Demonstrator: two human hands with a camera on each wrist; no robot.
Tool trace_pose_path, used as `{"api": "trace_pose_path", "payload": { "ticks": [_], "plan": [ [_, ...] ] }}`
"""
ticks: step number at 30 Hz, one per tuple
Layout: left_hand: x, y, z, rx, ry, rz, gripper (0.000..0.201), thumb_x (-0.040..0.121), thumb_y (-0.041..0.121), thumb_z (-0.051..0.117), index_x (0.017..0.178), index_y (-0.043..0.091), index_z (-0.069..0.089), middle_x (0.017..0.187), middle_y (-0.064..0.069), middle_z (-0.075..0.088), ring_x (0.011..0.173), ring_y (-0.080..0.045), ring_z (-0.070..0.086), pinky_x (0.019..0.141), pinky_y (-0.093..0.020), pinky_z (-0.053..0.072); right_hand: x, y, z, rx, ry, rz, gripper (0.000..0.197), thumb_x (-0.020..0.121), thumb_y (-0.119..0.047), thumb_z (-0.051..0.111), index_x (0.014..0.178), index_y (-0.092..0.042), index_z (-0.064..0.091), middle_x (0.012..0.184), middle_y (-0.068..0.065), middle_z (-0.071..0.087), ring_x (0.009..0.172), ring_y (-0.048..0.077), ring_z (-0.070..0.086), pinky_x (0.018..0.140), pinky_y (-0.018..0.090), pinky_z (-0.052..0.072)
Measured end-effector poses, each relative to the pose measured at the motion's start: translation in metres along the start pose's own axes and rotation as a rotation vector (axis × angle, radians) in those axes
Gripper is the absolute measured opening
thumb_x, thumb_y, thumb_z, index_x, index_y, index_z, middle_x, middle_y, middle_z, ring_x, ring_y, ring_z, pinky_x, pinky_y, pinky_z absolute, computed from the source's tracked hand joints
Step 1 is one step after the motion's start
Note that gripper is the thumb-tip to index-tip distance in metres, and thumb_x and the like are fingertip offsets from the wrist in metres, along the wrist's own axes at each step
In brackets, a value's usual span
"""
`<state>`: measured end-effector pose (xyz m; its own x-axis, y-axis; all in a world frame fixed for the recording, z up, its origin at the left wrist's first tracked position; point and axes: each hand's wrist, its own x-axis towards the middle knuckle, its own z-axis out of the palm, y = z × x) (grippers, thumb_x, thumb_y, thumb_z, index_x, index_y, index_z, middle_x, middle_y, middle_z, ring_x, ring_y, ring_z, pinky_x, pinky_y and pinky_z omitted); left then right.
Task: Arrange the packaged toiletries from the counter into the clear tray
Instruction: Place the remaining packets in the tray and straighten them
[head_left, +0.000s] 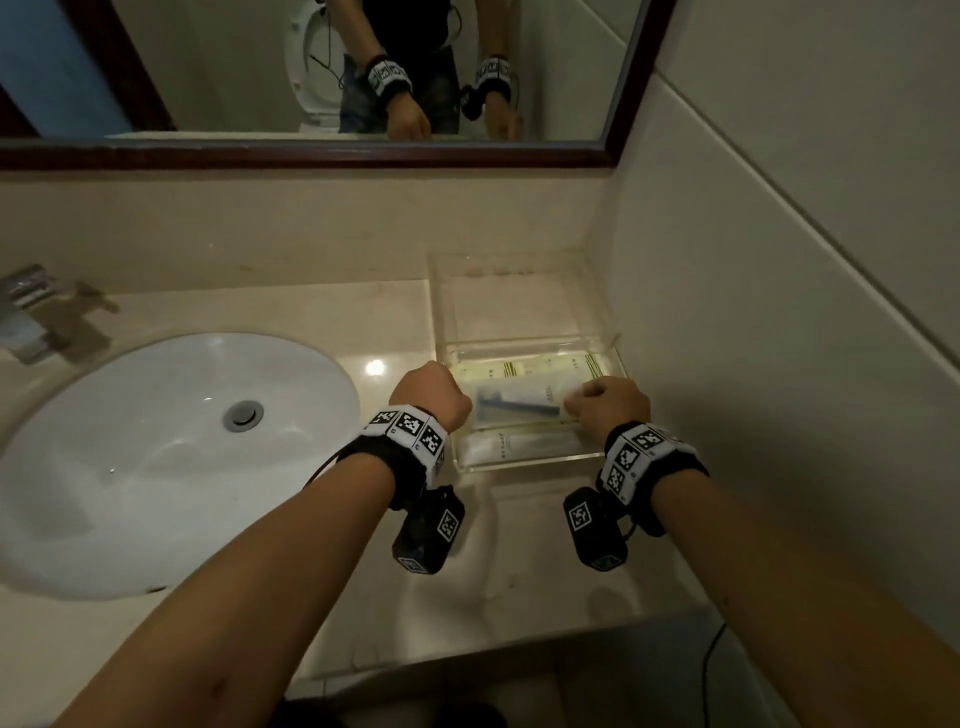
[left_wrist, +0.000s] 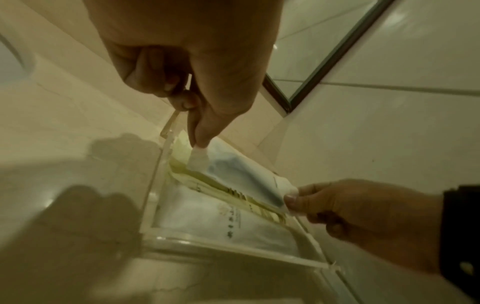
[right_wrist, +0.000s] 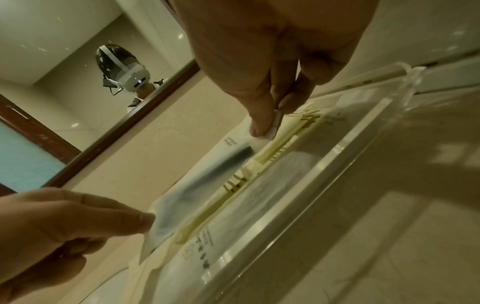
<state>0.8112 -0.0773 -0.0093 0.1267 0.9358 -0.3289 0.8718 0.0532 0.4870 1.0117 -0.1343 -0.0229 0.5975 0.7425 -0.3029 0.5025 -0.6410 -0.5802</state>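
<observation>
On the beige bathroom counter (head_left: 395, 312), left hand (head_left: 434, 392) and right hand (head_left: 608, 402) each pinch an end of a white sachet (head_left: 519, 402), probably a razor, over the clear tray (head_left: 524, 462) holding other packets

The tray (head_left: 530, 332) sits on the surface (head_left: 395, 322) at about two o'clock, in the corner where the back ledge meets the side wall (head_left: 779, 260). The sink (head_left: 156, 447) lies at nine o'clock, the tap (head_left: 31, 306) behind it at ten. In the tray's near half lie flat packets (head_left: 519, 447); a razor packet (head_left: 519, 402) is over them, held between the left hand (head_left: 431, 395) and right hand (head_left: 608, 408). The mirror (head_left: 311, 67) hangs at twelve.
</observation>
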Motion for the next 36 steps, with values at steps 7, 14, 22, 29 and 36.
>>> {"api": "trace_pose_path", "payload": {
  "ticks": [7, 14, 22, 29, 36],
  "plan": [
    [-0.006, 0.005, 0.002, 0.257, 0.017, 0.063, 0.005, 0.081, 0.012, 0.057, 0.080, 0.007, 0.055, 0.072, -0.006, 0.055, 0.072, -0.025, 0.055, 0.062, -0.028, 0.045, 0.006, 0.002, 0.014, -0.052, -0.022, 0.024, 0.037, 0.075, -0.026, 0.075, 0.110, -0.015, 0.066, 0.115, 0.006, 0.066, 0.104, 0.025, 0.063, 0.075, 0.023, 0.043],
    [-0.008, 0.007, 0.012, 0.325, 0.032, 0.087, 0.009, 0.087, 0.015, 0.056, 0.087, 0.007, 0.060, 0.094, -0.010, 0.066, 0.094, -0.027, 0.062, 0.073, -0.032, 0.050, 0.010, 0.010, 0.022, -0.036, -0.006, 0.012, 0.035, 0.075, -0.022, 0.076, 0.108, -0.016, 0.065, 0.115, 0.006, 0.066, 0.103, 0.025, 0.063, 0.082, 0.029, 0.049],
    [-0.001, 0.003, 0.010, 0.226, 0.112, 0.141, 0.027, 0.083, 0.018, 0.060, 0.108, 0.006, 0.054, 0.107, -0.010, 0.061, 0.105, -0.029, 0.056, 0.073, -0.032, 0.043, 0.013, 0.014, 0.022, 0.054, 0.033, -0.076, 0.043, 0.073, -0.024, 0.077, 0.109, -0.022, 0.055, 0.111, 0.006, 0.063, 0.096, 0.024, 0.063, 0.083, 0.033, 0.053],
    [0.006, 0.003, 0.029, 0.291, -0.011, 0.547, 0.058, 0.079, 0.041, 0.070, 0.131, 0.024, 0.051, 0.138, -0.006, 0.044, 0.129, -0.025, 0.039, 0.106, -0.039, 0.038, 0.004, 0.004, 0.027, 0.003, -0.119, -0.269, 0.033, 0.077, -0.017, 0.074, 0.107, -0.028, 0.063, 0.113, 0.003, 0.049, 0.097, 0.017, 0.053, 0.079, 0.027, 0.046],
    [0.009, -0.009, 0.041, 0.525, -0.186, 0.553, 0.074, 0.091, 0.051, 0.051, 0.152, 0.024, 0.018, 0.161, -0.008, 0.011, 0.149, -0.026, 0.008, 0.119, -0.042, 0.015, 0.000, 0.003, 0.035, -0.109, -0.190, -0.282, 0.041, 0.079, -0.020, 0.074, 0.116, -0.029, 0.061, 0.117, 0.005, 0.046, 0.106, 0.019, 0.054, 0.091, 0.031, 0.049]
  ]
}}
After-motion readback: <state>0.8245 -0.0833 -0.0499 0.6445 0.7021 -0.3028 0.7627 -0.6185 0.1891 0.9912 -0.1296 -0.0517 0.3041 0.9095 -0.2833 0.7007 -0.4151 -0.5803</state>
